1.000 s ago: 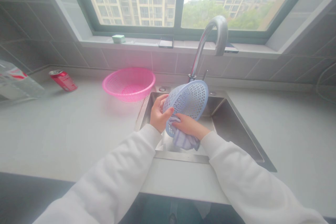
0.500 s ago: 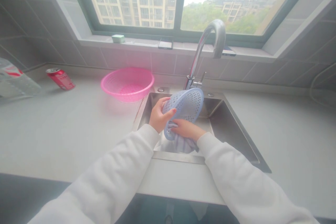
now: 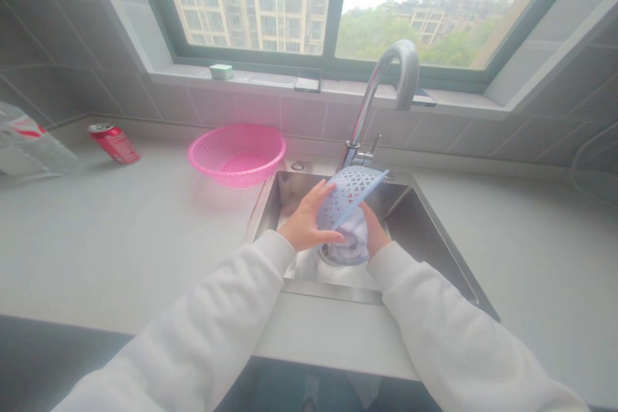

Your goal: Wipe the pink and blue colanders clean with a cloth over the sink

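Observation:
Over the steel sink [image 3: 425,232], my left hand [image 3: 307,224] grips the edge of a light blue perforated basket [image 3: 345,196], which is tilted so that I see it nearly edge on. My right hand [image 3: 373,232] is closed around a pale cloth [image 3: 351,241] pressed against the basket's inner side. Part of the right hand's fingers is hidden behind the basket. Both arms wear white sleeves.
A curved chrome tap [image 3: 386,87] rises behind the sink. A pink basket [image 3: 236,154] sits on the counter to the left, with a red can [image 3: 114,142] lying further left and a clear bag [image 3: 24,145] at the edge. A green sponge [image 3: 221,71] and two phones [image 3: 308,82] rest on the windowsill.
The blue basket has been turned from facing me with its underside to nearly edge on and lowered into the sink. The right hand with the cloth moved from below it to inside it.

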### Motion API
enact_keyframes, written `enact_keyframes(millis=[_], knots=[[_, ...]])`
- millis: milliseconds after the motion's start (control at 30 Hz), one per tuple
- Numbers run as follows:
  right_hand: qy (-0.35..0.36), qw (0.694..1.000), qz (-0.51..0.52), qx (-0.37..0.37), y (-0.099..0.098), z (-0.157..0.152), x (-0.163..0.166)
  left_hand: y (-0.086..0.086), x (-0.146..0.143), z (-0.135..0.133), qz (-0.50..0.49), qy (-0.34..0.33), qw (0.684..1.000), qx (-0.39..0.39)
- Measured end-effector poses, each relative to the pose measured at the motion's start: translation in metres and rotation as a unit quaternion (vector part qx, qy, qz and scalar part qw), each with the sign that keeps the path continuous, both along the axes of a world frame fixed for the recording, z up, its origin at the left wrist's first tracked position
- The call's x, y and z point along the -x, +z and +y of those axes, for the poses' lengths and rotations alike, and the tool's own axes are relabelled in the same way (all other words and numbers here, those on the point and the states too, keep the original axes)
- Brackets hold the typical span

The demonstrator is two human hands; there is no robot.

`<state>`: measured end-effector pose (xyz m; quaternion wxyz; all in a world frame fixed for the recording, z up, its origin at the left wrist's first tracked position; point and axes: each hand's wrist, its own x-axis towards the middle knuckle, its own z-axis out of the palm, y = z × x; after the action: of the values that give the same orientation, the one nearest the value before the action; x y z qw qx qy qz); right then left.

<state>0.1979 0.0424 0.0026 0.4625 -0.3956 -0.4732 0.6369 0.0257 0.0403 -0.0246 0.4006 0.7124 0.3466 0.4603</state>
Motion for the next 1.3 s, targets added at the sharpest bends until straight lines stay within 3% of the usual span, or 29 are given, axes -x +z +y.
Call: enact_keyframes(millis=[133,300,433,567,633,767,900,967,1033,1133,1200,1300], knots=[[0.003,0.999,0.046,0.029,0.008,-0.005,-0.003,-0.008,-0.009,-0.003,-0.017,-0.018,1.0,0.013],[0.086,0.996,-0.025,0.014,-0.009,0.005,0.006,-0.004,-0.009,-0.003,-0.065,0.041,0.996,-0.047],[0.137,0.986,-0.094,0.004,-0.017,0.005,0.009,-0.001,-0.004,0.001,-0.095,0.073,0.992,-0.032],[0.06,0.998,0.035,0.011,-0.002,-0.001,0.008,-0.002,-0.007,0.0,-0.088,0.055,0.995,-0.01],[0.04,0.999,0.033,-0.005,0.003,-0.001,0.008,-0.004,-0.009,-0.001,-0.087,0.041,0.995,-0.013],[0.111,0.988,-0.104,-0.011,-0.009,0.0,0.007,-0.005,-0.006,-0.001,-0.107,0.073,0.991,-0.026],[0.153,0.94,-0.298,-0.071,-0.024,0.001,0.007,-0.004,-0.001,0.004,-0.114,0.106,0.988,-0.009],[0.131,0.958,-0.246,-0.062,-0.022,0.001,0.009,-0.003,-0.002,0.005,-0.111,0.106,0.988,0.001],[0.089,0.989,-0.112,-0.04,-0.017,0.002,0.012,-0.003,-0.005,0.004,-0.101,0.099,0.99,0.005],[0.058,0.998,-0.007,-0.018,-0.013,0.003,0.016,-0.002,-0.007,0.002,-0.088,0.093,0.992,-0.003],[0.091,0.992,-0.088,-0.026,-0.016,0.004,0.014,-0.002,-0.006,0.001,-0.093,0.103,0.99,-0.014],[0.156,0.941,-0.289,-0.087,-0.024,0.003,0.009,-0.003,-0.002,0.002,-0.113,0.109,0.988,-0.008]])
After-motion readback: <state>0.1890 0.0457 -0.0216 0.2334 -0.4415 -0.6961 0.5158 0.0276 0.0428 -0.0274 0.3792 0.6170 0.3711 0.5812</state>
